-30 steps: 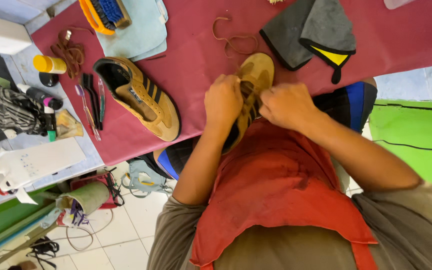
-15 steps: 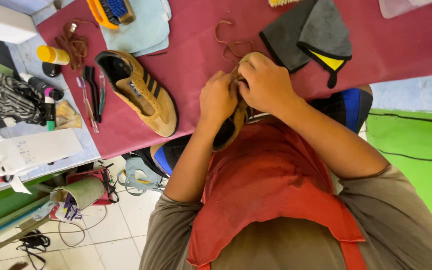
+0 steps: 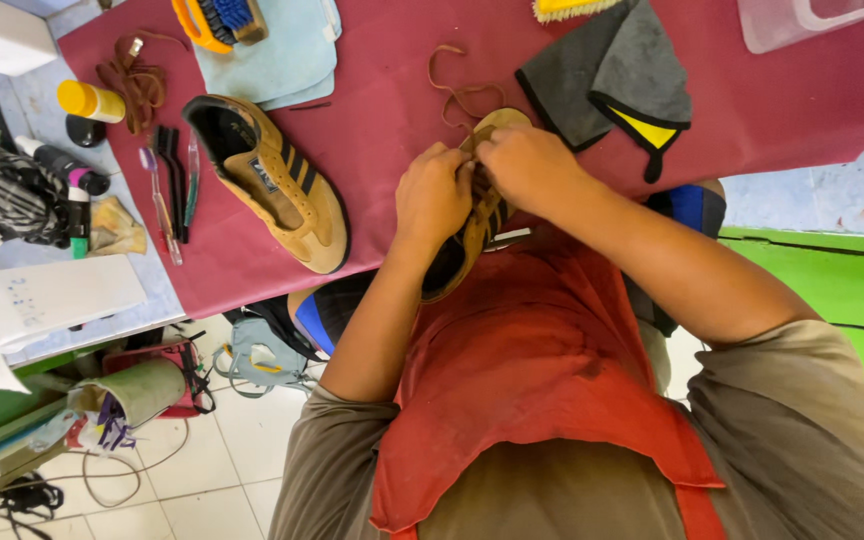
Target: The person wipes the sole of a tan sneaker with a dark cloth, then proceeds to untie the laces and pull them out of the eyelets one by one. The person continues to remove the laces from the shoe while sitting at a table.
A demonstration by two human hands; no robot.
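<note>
Head view: both my left hand [image 3: 432, 195] and right hand [image 3: 527, 165] grip the tan sneaker [image 3: 472, 225] at the maroon tablecloth's [image 3: 382, 110] edge; its mate [image 3: 272, 180], grey cloth [image 3: 607, 75], toothbrushes [image 3: 172, 185] lie around.

Your left hand [image 3: 434, 195] sits at ten o'clock from your chest, fingers curled shut, forearm bare and angled up. Your right hand [image 3: 527, 165] lies just beside it at one o'clock, fingers pinched, knuckles touching the left.
</note>
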